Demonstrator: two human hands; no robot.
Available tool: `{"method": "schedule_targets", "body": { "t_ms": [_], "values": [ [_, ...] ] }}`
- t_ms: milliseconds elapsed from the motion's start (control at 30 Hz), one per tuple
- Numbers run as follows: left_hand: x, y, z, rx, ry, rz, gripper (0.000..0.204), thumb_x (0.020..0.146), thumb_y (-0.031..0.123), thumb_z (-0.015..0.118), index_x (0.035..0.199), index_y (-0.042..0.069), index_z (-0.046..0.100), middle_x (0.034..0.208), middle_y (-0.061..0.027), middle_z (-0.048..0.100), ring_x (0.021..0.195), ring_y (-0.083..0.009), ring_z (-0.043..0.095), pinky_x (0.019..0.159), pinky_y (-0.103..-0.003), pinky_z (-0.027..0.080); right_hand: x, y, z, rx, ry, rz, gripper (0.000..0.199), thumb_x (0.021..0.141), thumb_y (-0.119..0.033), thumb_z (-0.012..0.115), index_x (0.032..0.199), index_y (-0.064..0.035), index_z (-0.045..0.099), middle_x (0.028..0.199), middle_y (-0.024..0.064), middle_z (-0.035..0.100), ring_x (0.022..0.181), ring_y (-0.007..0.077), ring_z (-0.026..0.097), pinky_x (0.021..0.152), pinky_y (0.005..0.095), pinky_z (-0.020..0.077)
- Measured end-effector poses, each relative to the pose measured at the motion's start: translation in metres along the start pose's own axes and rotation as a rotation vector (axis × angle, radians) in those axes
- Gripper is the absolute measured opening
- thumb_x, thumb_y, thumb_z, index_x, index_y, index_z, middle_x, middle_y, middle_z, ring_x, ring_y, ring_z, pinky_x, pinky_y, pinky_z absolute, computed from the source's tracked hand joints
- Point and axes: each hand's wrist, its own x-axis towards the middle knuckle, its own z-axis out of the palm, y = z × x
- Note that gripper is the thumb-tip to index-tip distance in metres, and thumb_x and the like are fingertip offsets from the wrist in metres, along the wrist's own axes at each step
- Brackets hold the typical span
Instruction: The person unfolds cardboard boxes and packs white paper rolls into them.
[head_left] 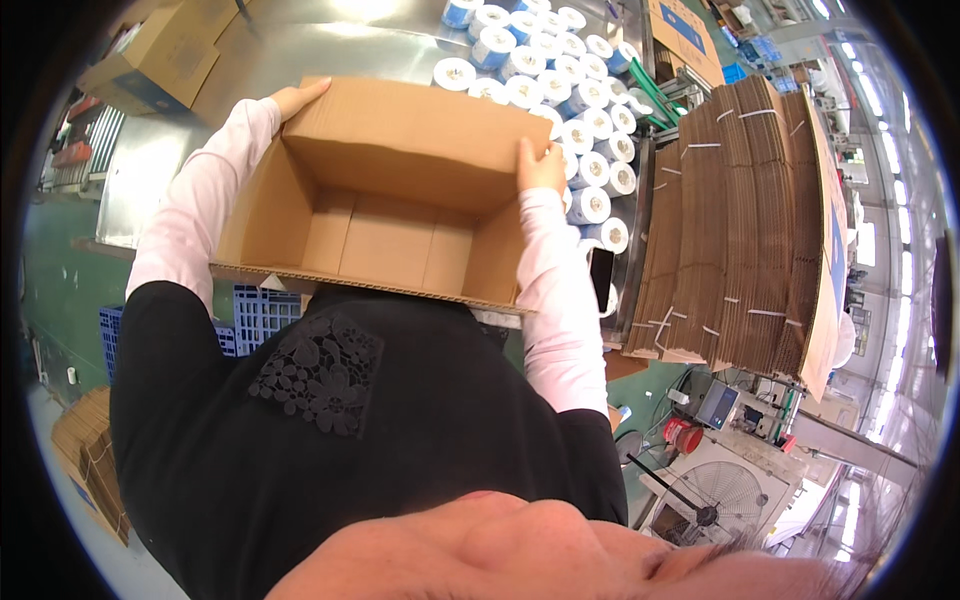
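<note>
An open, bare-inside cardboard box (415,125) stands right in front of me at the near side of the metal table (375,55). My left hand (300,98) is closed on the box's far left corner, its fingers partly hidden behind the cardboard. At the far right corner my right hand (541,168) grips the box edge, with the thumb on the near face. Just beyond and to the right of it, many white rolls in blue wrapping (588,170) stand packed together on the table.
Tied stacks of flat cardboard (735,230) rise on the right. A closed carton (160,55) stands at the far left. Blue plastic crates (262,315) are below the table's near edge. A dark flat object (601,275) lies near my right forearm. A floor fan (705,510) is at lower right.
</note>
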Motion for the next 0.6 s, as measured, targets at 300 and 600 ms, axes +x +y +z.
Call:
{"method": "schedule_targets", "body": {
  "t_ms": [300,600],
  "values": [
    [0.055,0.017,0.097,1.587,-0.449,0.187,0.043,0.080,0.028,0.069,0.117,0.008,0.062,0.117,-0.0136,0.063,0.110,-0.0294,0.058,0.094,-0.038,0.046,-0.035,0.007,0.038,-0.507,-0.298,-0.840,0.006,0.076,-0.012,0.060,0.071,-0.0094,0.063,0.072,0.0112,0.065,0.066,0.0293,0.065,0.062,0.0425,0.0503],
    [0.201,0.090,0.283,1.436,-0.169,0.732,0.038,0.079,0.011,0.061,0.117,0.014,0.062,0.145,-0.0218,0.032,0.138,-0.0348,0.029,0.102,-0.049,0.038,-0.011,0.009,0.003,0.013,-0.224,-0.818,0.016,0.075,-0.007,0.064,0.090,-0.0034,0.060,0.077,0.0115,0.057,0.074,0.0305,0.059,0.074,0.0399,0.0468]
  ]
}}
